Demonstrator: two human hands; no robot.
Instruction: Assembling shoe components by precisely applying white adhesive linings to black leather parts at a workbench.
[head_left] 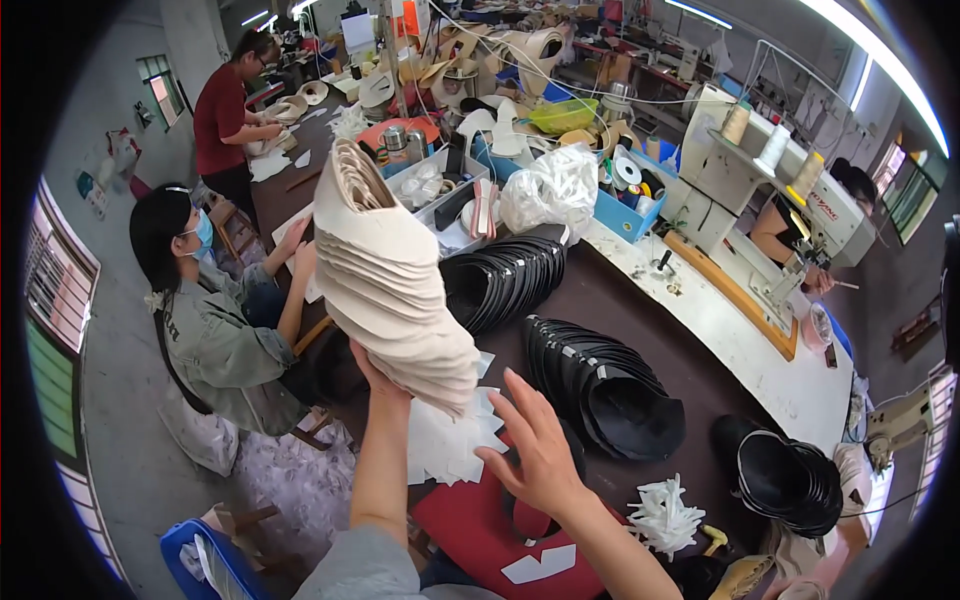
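A tall stack of nested beige shoe uppers (390, 275) leans upright in my left hand (376, 374), which grips it from below, with most fingers hidden behind it. Held out to the right of the stack's lower end, my right hand (540, 455) has its fingers spread and nothing in it. Below the two hands lies a pile of thin white sheets (450, 440) on the dark table. A red pad (465, 525) sits at the table's near edge, with a white cut piece (540, 565) on it. Stacks of black shoe uppers (605, 385) stand beyond my right hand.
Another black stack (790, 480) stands right, near white strips (665, 515). Behind are a clear plastic bag (555, 190), a blue box of spools (630, 205) and a sewing machine (765, 170). One person (225, 320) sits close on the left; another (228, 115) stands farther back.
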